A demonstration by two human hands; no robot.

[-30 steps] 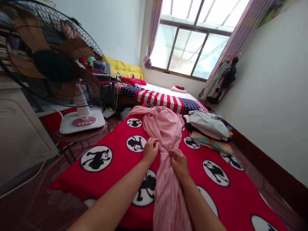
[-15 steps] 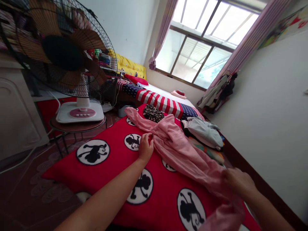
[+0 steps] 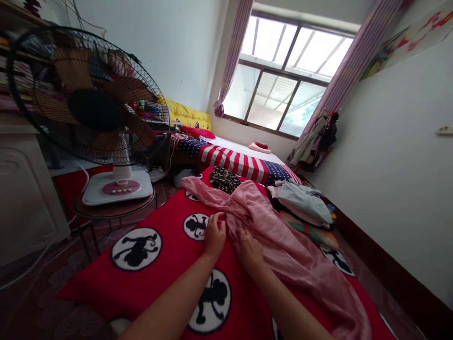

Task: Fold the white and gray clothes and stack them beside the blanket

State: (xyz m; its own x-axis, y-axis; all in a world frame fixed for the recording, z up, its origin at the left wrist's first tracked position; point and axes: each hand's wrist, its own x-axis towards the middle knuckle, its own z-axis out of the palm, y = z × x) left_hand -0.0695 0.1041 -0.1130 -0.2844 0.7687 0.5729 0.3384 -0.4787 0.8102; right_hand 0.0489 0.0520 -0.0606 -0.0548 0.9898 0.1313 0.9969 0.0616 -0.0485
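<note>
On a red blanket [image 3: 95, 288] printed with black monkeys in white circles, a long pink cloth [image 3: 286, 241] lying rumpled in a diagonal sweep, from a bunched end near the far edge of the blanket, past both hands, to a trailing end at the lower right. Left hand [image 3: 214, 234] at the cloth's left edge, curled over a fold and pinching it, with a white monkey circle just beside the wrist. Right hand [image 3: 249, 252] just beside the left, on top of the cloth and sunk a little into its creases; whether gripping or only resting, impossible to tell. Both hands close together, though not touching, with the cloth running under and away from them. Past the far end of the cloth, a dark floral bundle [image 3: 224, 180] on the blanket, touching the pink folds. Along the blanket's right side, a heap of grey clothes [image 3: 300, 203] and a folded striped cloth [image 3: 311, 236], near the pink cloth. Farther off, a bed with a stars-and-stripes cover [image 3: 230, 163] under a bright window [image 3: 276, 80]. Off to the left, an electric fan [image 3: 92, 99] on a round stool [image 3: 106, 211], well apart from the hands.
</note>
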